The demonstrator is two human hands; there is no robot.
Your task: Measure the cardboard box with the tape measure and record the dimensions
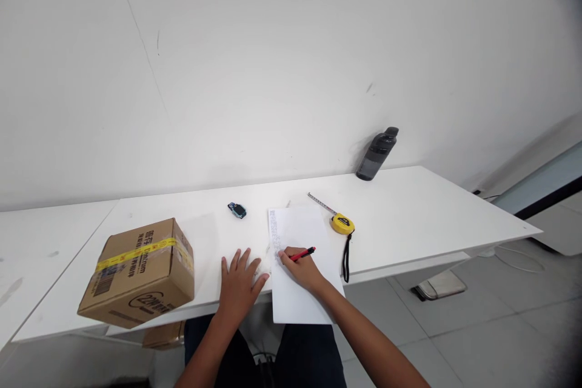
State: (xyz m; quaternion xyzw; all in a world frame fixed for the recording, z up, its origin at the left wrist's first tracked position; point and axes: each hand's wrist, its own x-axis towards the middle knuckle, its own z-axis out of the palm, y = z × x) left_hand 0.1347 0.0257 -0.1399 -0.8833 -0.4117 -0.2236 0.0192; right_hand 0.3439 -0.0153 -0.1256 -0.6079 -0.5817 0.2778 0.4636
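Observation:
My right hand point(297, 268) is closed around a red and black pen point(304, 253), its tip side down at the left part of a white sheet of paper point(302, 300). Rows of small writing run down the paper's upper left edge. The sheet's lower end hangs past the table's front edge. Flat on the white table point(409, 218), my left hand point(239, 285) lies with fingers spread, just left of the paper and holding nothing. A yellow tape measure point(342, 224) with a short length of blade out and a black strap sits right of the sheet.
A taped cardboard box point(139, 273) stands at the table's left front. A dark watch-like item point(237, 210) lies behind my left hand. Toward the back right, a dark grey bottle point(377, 154) stands near the wall. Another box point(163, 334) is under the table.

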